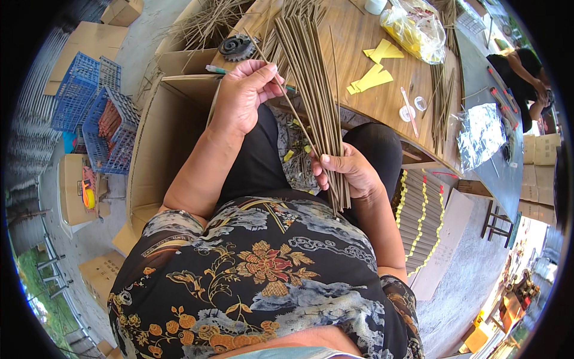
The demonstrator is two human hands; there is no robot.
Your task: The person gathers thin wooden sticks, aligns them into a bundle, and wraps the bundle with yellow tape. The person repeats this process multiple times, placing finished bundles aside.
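Note:
My right hand (pixel 354 170) is wrapped round the lower part of a bundle of thin brown incense sticks (pixel 311 90), which fans out toward the table. Between the thumb and fingers of my left hand (pixel 248 90) is the upper part of a single incense stick (pixel 293 107). That stick slants down across the bundle's left side, its lower end reaching my right fingers. The bundle's far end overlaps more loose sticks lying on the wooden table (pixel 359 51).
Yellow paper strips (pixel 372 78), a plastic bag of yellow pieces (pixel 414 31) and a dark round coil (pixel 237 47) lie on the table. An open cardboard box (pixel 158 143) stands at my left. Yellow-banded bundles (pixel 420 215) lie low at right. Blue crates (pixel 110 134) stand far left.

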